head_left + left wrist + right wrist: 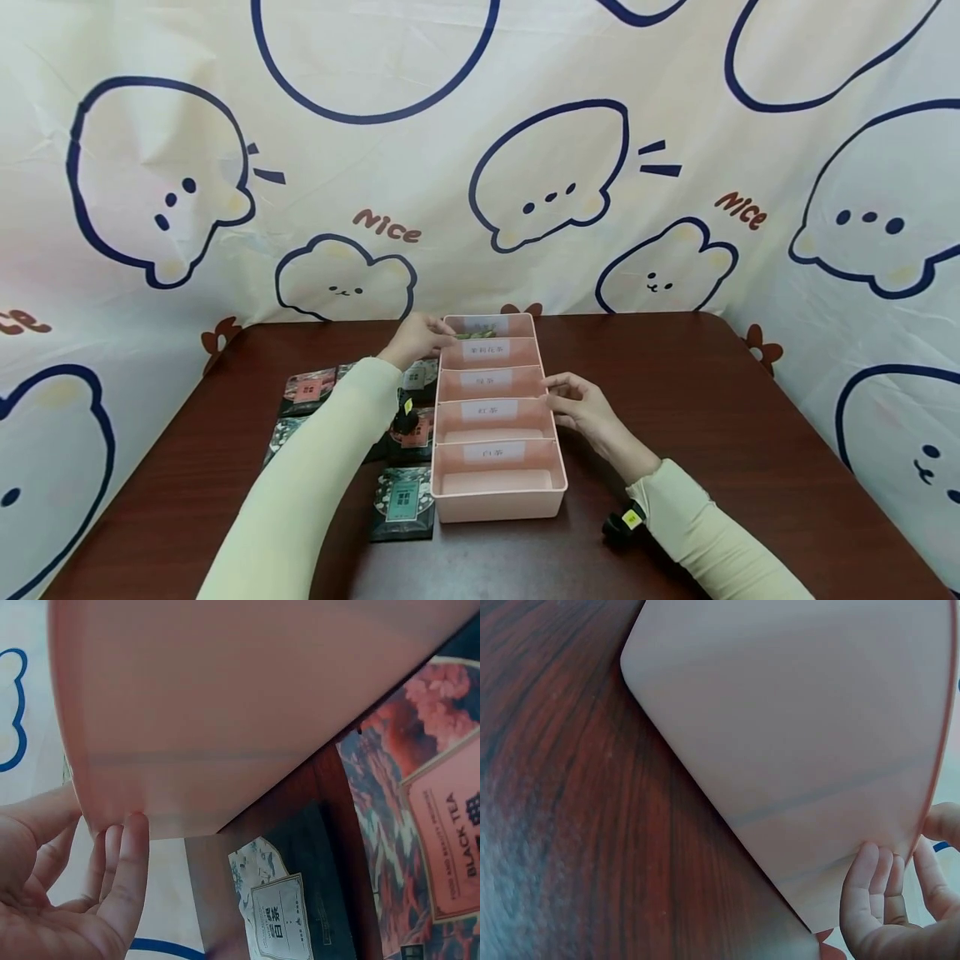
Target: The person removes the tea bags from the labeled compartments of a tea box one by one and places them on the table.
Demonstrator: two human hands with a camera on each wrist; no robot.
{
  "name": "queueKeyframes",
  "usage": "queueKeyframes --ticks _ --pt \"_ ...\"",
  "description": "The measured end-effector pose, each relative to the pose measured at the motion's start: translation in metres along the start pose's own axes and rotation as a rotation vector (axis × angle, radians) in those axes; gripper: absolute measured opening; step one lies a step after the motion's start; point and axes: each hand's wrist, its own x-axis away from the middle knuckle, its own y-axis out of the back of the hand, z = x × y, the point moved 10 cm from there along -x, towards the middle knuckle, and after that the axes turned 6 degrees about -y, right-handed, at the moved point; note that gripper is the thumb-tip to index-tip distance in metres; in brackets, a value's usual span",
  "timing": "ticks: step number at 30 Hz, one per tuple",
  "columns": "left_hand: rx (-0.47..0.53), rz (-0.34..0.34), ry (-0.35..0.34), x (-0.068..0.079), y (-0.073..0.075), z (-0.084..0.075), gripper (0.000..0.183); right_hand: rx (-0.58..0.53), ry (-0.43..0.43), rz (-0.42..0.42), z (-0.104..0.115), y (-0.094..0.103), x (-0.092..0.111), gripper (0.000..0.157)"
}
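Note:
A long pink divided storage box (pixel 498 507) stands on the table, with a white label at each compartment. My left hand (pixel 420 339) holds the rim of its left wall near the far end. The left wrist view shows the left fingertips (pixel 135 825) against the wall's outer face and the thumb at the rim. On the opposite side, my right hand (pixel 588 408) pinches the right rim about midway along. In the right wrist view its fingers (pixel 866 862) press the outer wall, with the thumb at the rim. Something green (pixel 480 334) shows in the farthest compartment.
Several dark tea packets lie left of the box, including a teal-labelled packet (pixel 402 504) near its front corner and a red-labelled black tea packet (pixel 457 825). My left sleeve (pixel 322 467) covers part of them. A printed curtain (pixel 442 167) hangs behind the brown table (pixel 675 375).

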Motion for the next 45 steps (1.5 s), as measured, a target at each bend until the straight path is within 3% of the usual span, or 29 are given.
queueKeyframes --ticks 6,12,20,24,36,41,45 --pt "-0.040 -0.003 0.012 0.002 0.005 -0.001 0.019 0.008 0.001 0.002 -0.001 -0.001 0.000 0.030" --pt "-0.094 0.015 -0.059 0.003 0.011 -0.011 0.022 0.014 0.003 0.000 -0.002 0.000 0.000 0.031" --pt "-0.043 0.002 -0.100 0.004 0.020 -0.018 0.025 -0.006 0.006 0.002 -0.001 0.000 0.000 0.028" --pt "-0.011 -0.043 -0.161 0.004 0.029 -0.028 0.026 0.003 0.007 0.002 0.000 -0.001 0.000 0.029" --pt "0.187 -0.262 -0.345 0.015 0.071 -0.067 0.029 -0.011 0.015 0.003 0.001 -0.002 0.002 0.029" --pt "0.272 -0.301 -0.362 0.026 0.087 -0.077 0.028 -0.004 0.019 0.003 0.001 -0.001 0.001 0.031" --pt "0.329 -0.306 -0.332 0.038 0.097 -0.076 0.028 0.001 0.009 -0.006 -0.001 -0.001 0.000 0.031"
